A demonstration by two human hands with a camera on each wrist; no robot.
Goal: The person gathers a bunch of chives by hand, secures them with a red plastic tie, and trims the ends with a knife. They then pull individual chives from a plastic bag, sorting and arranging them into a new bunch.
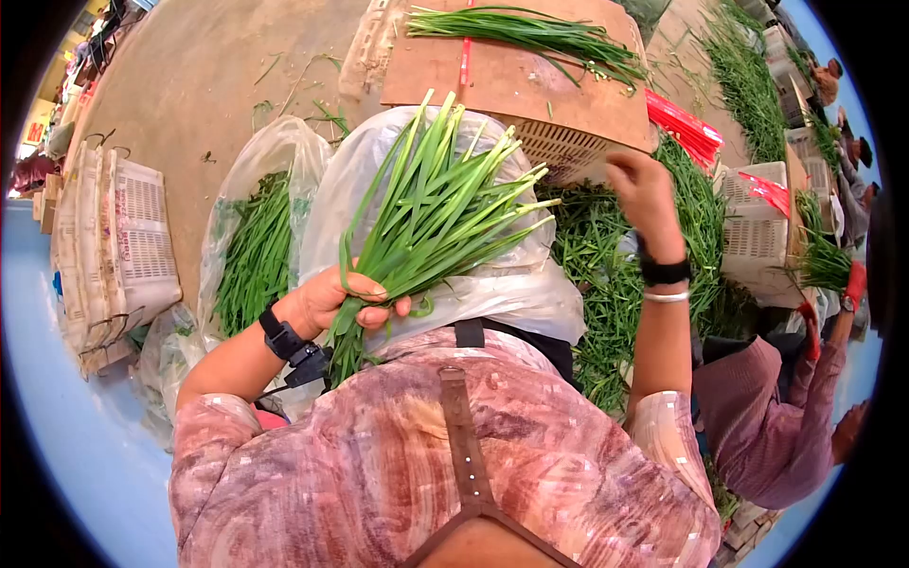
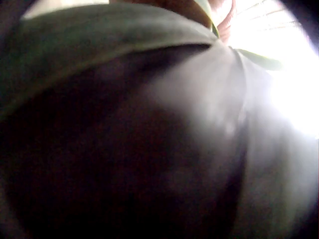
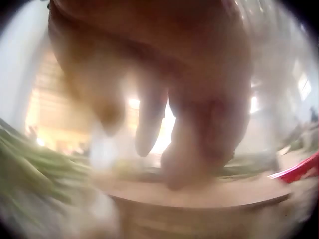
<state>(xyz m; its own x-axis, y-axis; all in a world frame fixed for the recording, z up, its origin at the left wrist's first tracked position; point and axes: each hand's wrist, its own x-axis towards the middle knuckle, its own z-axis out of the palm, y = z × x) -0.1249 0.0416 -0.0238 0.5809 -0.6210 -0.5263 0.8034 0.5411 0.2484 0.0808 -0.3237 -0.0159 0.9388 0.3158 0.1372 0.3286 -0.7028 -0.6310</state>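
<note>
My left hand grips a bunch of garlic chives over my lap, the pale stem ends fanned out away from me. Leaf tips hang below the fist. In the left wrist view, dark blurred leaves cover most of the picture. Raised off to the right, my right hand is near the front right corner of a board-topped crate. Its fingers hang loosely bent and blurred in the right wrist view, with nothing between them. A clear plastic sheet lies across my lap under the bunch.
More chives lie on the brown board, with red strips at its right edge. A plastic bag of greens stands left, near stacked white crates. Loose greens heap at right, near another person.
</note>
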